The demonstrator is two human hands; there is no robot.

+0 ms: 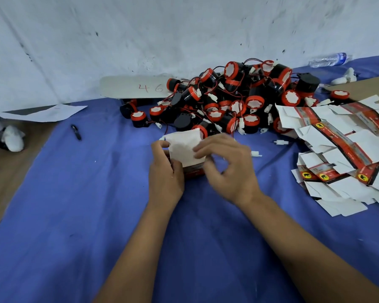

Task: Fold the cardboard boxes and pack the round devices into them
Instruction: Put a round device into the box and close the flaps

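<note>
A blue cloth (96, 215) covers the worktop, which ends at a scuffed white wall (140, 36) along its far edge. At the middle of the cloth the 2 hands work on 1 cardboard box (185, 148), its white flap raised and its red printed side facing down toward the person. The left hand (165, 173) grips the box's left side with curled fingers, thumb on the flap's edge. The right hand (228, 167) comes in from the right, fingers bent, fingertips pressing the white flap; both forearms reach in from the near edge. Just beyond the box, against the far edge, lies a heap of round devices (228, 99), black with red rims and white faces, trailing wires and white plugs. At the right edge a pile of flat boxes (341, 149) lies unfolded, white sides and red printed bands mixed. Bare blue cloth stretches left of the hands and toward the near edge. A black pen (76, 132) lies to the left, a white sheet (44, 113) at the far left corner, and a water bottle (329, 59) at the far right corner.
</note>
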